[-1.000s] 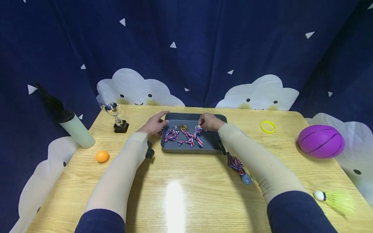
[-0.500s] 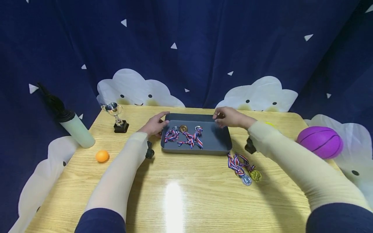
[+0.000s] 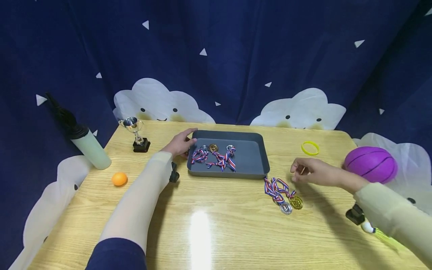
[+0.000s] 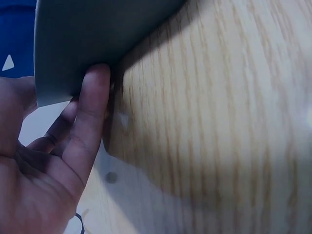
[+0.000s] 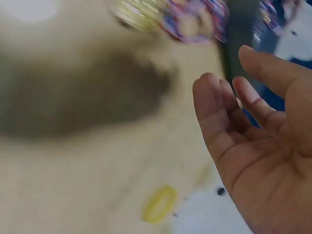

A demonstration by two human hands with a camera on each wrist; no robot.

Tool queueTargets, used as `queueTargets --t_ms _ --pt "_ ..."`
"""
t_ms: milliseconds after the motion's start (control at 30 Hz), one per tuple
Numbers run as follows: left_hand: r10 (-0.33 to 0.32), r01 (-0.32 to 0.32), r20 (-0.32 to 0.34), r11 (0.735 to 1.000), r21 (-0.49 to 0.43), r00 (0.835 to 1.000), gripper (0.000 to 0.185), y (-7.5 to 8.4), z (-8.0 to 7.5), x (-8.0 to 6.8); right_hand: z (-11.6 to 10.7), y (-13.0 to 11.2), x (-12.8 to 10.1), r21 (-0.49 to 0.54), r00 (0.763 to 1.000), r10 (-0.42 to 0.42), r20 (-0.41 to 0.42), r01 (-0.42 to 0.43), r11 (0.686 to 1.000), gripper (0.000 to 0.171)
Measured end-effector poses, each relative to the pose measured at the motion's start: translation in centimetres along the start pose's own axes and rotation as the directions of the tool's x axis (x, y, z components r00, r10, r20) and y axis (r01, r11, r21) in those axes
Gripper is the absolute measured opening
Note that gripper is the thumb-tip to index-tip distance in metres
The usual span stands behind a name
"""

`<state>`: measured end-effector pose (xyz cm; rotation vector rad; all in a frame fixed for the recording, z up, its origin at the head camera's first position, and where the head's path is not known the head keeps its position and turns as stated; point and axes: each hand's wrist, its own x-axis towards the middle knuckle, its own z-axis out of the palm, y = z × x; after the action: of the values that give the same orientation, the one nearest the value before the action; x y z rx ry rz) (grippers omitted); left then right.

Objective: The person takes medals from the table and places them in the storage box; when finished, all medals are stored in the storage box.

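Since the earlier frames, the right hand (image 3: 317, 173) has left the tray (image 3: 251, 159), swung out past its right rim and come down over the table (image 3: 216, 225), just right of the two loose medals (image 3: 285, 195). It holds nothing now; its fingers (image 5: 219, 117) are loosely curled and apart, as the right wrist view shows despite the blur. My reading is that it has finished with the tray and is now nearest the loose medals, though not touching them.

These two medals, one silver and one gold with striped ribbons, lie on the table just off the tray's front right corner. Inside the tray, medals with ribbons (image 3: 216, 155) lie bunched in the left half; the right half is bare grey. I cannot count them exactly.

Over on the other side, the left hand (image 3: 179, 144) is unmoved at the tray's left rim, its fingers (image 4: 92, 112) straight and pressed against the wall (image 4: 87, 39).

Farther out stand a small trophy (image 3: 135, 131), an orange ball (image 3: 119, 179) and a pump (image 3: 81, 138) to the left, with a yellow band (image 3: 310, 147), a purple ball (image 3: 370, 164) and a shuttlecock (image 3: 378, 230) to the right.
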<state>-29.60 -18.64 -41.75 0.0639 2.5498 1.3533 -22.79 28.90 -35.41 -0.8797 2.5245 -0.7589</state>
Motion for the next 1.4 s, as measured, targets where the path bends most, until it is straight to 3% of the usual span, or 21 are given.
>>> queueTargets --t_ms 100,300,600,767,933,1100,1233,1400 --pt "-0.002 0.002 -0.002 1.000 0.000 1.000 0.057 -0.1 0.0 0.0 2.0 0.9 -1.6 -0.008 1.000 -0.022 0.014 0.022 1.000 0.021" --pt "-0.006 0.006 0.002 1.000 -0.016 1.000 0.057 0.1 -0.1 -0.2 5.0 1.8 -3.3 0.035 1.000 0.021 0.007 -0.022 0.999 0.030" --pt "0.000 0.000 0.006 0.999 -0.034 1.000 0.058 0.2 0.0 -0.1 5.6 2.5 -3.6 0.058 1.000 -0.022 -0.017 0.023 0.998 0.027" --pt "-0.001 0.001 0.015 1.000 -0.031 1.000 0.058 0.0 0.0 0.2 3.6 2.7 -3.3 0.188 0.996 -0.058 0.066 0.045 0.981 0.015" --pt "-0.014 0.014 0.010 1.000 -0.016 1.000 0.057 -0.1 0.1 0.2 -0.5 1.4 -1.9 0.303 0.992 -0.087 0.092 0.055 0.951 0.010" --pt "-0.029 0.029 0.010 0.999 -0.021 1.000 0.057 -0.1 0.0 -0.1 -5.1 -1.4 0.3 0.209 0.997 -0.071 -0.006 0.071 0.975 0.013" --pt "-0.024 0.024 0.007 1.000 -0.017 1.000 0.057 0.0 0.1 -0.2 -8.1 -4.3 2.4 0.164 0.999 0.031 -0.028 -0.026 0.986 0.022" --pt "-0.013 0.013 0.008 1.000 -0.013 1.000 0.057 0.1 0.1 -0.2 -8.6 -6.2 6.1 0.218 0.994 0.106 0.037 -0.112 0.970 0.030"
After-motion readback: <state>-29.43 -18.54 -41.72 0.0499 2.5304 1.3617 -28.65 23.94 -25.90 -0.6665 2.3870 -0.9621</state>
